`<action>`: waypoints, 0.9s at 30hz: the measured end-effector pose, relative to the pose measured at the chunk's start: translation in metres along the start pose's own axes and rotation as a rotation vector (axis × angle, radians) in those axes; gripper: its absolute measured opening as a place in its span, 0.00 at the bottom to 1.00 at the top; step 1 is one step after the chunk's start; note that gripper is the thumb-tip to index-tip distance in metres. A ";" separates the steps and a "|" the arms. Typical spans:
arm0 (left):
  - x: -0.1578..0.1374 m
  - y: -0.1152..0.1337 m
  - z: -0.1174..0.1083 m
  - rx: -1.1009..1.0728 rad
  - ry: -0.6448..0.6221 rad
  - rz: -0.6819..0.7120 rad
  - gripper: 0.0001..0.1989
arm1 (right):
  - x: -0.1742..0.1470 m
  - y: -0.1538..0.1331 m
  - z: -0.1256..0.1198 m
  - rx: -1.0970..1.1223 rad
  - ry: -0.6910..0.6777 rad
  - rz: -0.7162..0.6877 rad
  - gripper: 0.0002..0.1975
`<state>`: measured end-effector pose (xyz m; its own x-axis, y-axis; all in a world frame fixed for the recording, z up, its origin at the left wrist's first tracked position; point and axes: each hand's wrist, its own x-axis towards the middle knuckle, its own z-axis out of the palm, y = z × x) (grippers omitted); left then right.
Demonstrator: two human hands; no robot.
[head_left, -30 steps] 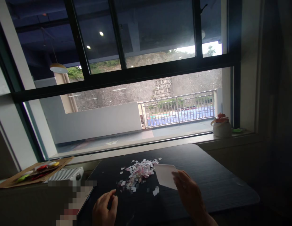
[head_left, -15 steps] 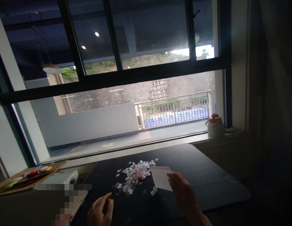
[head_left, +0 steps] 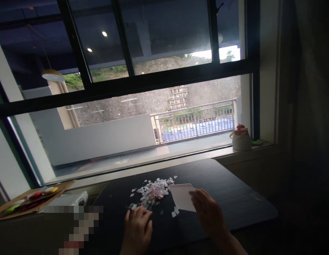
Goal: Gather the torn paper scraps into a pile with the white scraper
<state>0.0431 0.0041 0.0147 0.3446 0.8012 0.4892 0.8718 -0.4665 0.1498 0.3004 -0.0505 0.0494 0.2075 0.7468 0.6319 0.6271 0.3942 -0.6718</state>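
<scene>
A loose pile of small cut paper pieces (head_left: 155,191), mostly white with some pinkish ones, lies on the dark table (head_left: 220,191). My left hand (head_left: 137,226) rests at the pile's near edge, back upward, fingers reaching toward the scraps and thumb apart. Its fingertips are partly hidden. In my right hand (head_left: 206,212) a white card (head_left: 182,196) with rounded corners is gripped by its right edge. The card stands tilted just right of the pile. Two or so loose scraps (head_left: 175,211) lie below its lower left corner.
Behind the table runs a window sill (head_left: 177,163), with a white jug with a reddish lid (head_left: 241,139) at its right end. On the left are a white slatted appliance (head_left: 67,202) and a brown board (head_left: 26,200) bearing colourful pieces. The large window frame (head_left: 164,78) rises ahead.
My left hand has moved right and slightly forward, onto the near edge of the paper pile. My right hand still holds the card in nearly the same place. The view has shifted slightly.
</scene>
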 end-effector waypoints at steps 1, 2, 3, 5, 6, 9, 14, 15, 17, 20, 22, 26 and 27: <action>0.005 0.011 0.000 -0.009 -0.041 0.046 0.17 | 0.000 0.001 0.000 0.009 0.005 0.000 0.12; 0.010 0.020 0.000 -0.019 -0.078 0.098 0.18 | 0.000 0.002 0.001 0.023 0.006 0.006 0.12; 0.014 0.028 0.000 -0.020 -0.111 0.137 0.19 | 0.000 0.004 0.002 0.042 0.007 0.019 0.12; 0.022 0.038 0.001 -0.005 -0.158 0.187 0.21 | -0.001 0.008 0.004 0.086 0.011 0.058 0.11; 0.025 0.042 0.001 0.004 -0.171 0.204 0.22 | -0.002 0.011 0.004 0.103 0.016 0.078 0.11; 0.032 0.049 0.001 0.017 -0.178 0.261 0.24 | -0.005 0.014 0.001 0.106 0.041 0.115 0.11; 0.038 0.060 0.005 0.008 -0.227 0.324 0.26 | -0.005 0.013 -0.009 0.059 0.078 0.133 0.12; 0.038 0.061 0.005 0.007 -0.224 0.320 0.25 | -0.005 0.013 -0.011 0.057 0.078 0.144 0.12; 0.038 0.061 0.004 0.001 -0.205 0.301 0.24 | -0.006 0.012 -0.016 0.065 0.066 0.174 0.12; 0.036 0.059 -0.001 -0.041 -0.180 0.276 0.24 | -0.006 0.010 -0.019 0.115 0.056 0.195 0.12; 0.035 0.055 -0.006 -0.081 -0.153 0.269 0.22 | -0.006 0.007 -0.017 0.144 0.052 0.179 0.12; 0.030 0.040 -0.011 -0.123 -0.053 0.253 0.18 | -0.005 0.001 0.000 0.173 0.015 0.113 0.10; 0.027 0.034 -0.011 -0.121 -0.026 0.239 0.17 | -0.004 0.000 0.003 0.175 0.003 0.101 0.10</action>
<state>0.0782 0.0060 0.0428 0.5455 0.6716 0.5014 0.7175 -0.6834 0.1348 0.2972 -0.0523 0.0455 0.2647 0.7859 0.5588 0.4629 0.4048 -0.7886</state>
